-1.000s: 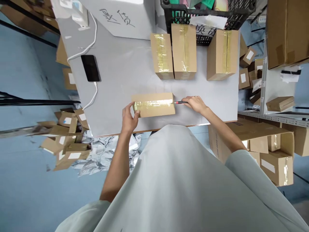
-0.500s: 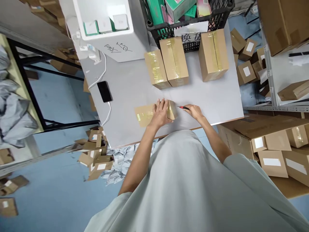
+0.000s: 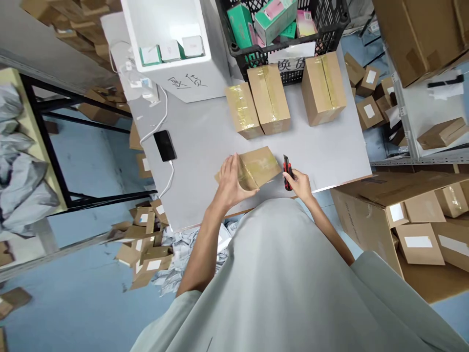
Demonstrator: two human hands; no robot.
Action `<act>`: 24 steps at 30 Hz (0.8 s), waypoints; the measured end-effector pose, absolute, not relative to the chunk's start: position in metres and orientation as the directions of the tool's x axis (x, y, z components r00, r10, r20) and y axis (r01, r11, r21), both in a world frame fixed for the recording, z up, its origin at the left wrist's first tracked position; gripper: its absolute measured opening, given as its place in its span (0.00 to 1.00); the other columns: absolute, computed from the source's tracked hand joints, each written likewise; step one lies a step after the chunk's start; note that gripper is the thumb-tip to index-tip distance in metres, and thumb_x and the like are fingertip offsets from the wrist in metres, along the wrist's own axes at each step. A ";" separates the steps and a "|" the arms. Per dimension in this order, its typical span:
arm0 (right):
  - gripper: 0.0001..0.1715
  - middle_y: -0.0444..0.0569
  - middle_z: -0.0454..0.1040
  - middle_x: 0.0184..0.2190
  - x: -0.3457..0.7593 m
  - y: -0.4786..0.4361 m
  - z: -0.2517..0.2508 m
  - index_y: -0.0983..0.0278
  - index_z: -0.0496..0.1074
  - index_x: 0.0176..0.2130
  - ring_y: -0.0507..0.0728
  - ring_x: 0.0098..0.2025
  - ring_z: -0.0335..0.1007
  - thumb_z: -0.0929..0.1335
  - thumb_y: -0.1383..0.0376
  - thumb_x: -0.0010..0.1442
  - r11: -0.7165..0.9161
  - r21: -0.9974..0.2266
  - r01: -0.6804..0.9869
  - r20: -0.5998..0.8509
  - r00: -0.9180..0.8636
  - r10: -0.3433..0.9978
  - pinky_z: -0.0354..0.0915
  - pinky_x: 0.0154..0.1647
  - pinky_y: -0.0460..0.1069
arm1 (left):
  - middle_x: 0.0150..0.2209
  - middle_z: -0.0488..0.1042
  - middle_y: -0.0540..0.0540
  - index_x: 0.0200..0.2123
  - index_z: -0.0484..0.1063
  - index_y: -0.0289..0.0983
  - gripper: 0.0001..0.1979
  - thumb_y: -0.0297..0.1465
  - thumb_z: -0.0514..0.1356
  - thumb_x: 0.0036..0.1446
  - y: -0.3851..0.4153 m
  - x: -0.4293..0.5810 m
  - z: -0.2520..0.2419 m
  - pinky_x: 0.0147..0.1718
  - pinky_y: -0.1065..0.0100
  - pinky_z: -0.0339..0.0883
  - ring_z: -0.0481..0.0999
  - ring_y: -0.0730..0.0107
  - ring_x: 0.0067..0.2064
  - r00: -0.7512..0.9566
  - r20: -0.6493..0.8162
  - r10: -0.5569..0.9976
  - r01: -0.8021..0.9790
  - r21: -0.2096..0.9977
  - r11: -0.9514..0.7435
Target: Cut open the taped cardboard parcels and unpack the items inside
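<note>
A taped cardboard box rests tilted at the front of the grey table, a strip of tape along its brown side. My left hand grips its left part, fingers over the top and thumb along the near edge; the hand hides that end. In my right hand is a red and black box cutter, pointing up and away from me, just right of the box and apart from it. Whether its blade is out I cannot tell.
Three taped boxes, among them one at the right, stand before a black crate of green packs. A white bin is at back left. A phone with a white cable lies left. A large open carton stands right.
The box has turned and tilted under my left hand, which has shifted slightly left. My right hand has swung the box cutter from pointing left at the box to pointing upward.
</note>
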State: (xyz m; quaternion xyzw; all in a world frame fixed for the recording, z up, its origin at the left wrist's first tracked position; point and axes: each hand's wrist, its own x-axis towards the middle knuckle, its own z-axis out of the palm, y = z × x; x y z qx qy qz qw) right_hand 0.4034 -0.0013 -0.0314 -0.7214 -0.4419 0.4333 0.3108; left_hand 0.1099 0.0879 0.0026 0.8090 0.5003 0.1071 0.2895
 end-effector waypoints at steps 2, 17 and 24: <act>0.35 0.47 0.83 0.34 0.389 0.002 -0.017 0.59 0.79 0.38 0.58 0.34 0.76 0.66 0.33 0.72 -0.430 -0.851 0.301 -0.352 0.281 0.893 0.72 0.39 0.49 | 0.83 0.51 0.24 0.86 0.33 0.39 0.81 0.55 0.82 0.45 0.084 0.090 0.006 0.81 0.31 0.48 0.51 0.23 0.84 0.467 -0.084 0.880 0.725 0.606 -0.327; 0.33 0.49 0.85 0.34 0.248 0.006 0.032 0.60 0.82 0.45 0.62 0.38 0.83 0.65 0.37 0.75 -0.341 -0.808 0.480 -0.366 0.044 0.930 0.76 0.46 0.51 | 0.86 0.46 0.31 0.87 0.38 0.47 0.82 0.54 0.84 0.42 0.054 -0.045 -0.022 0.76 0.40 0.66 0.63 0.31 0.81 0.374 -0.303 0.877 0.452 0.885 0.113; 0.30 0.46 0.86 0.35 0.202 -0.009 0.035 0.58 0.82 0.55 0.62 0.39 0.86 0.64 0.41 0.78 -0.407 -0.719 0.563 -0.419 0.114 0.901 0.79 0.47 0.52 | 0.66 0.81 0.34 0.64 0.81 0.39 0.35 0.57 0.68 0.66 0.083 -0.049 -0.030 0.54 0.55 0.84 0.88 0.51 0.54 0.162 -0.281 0.946 0.279 0.933 0.229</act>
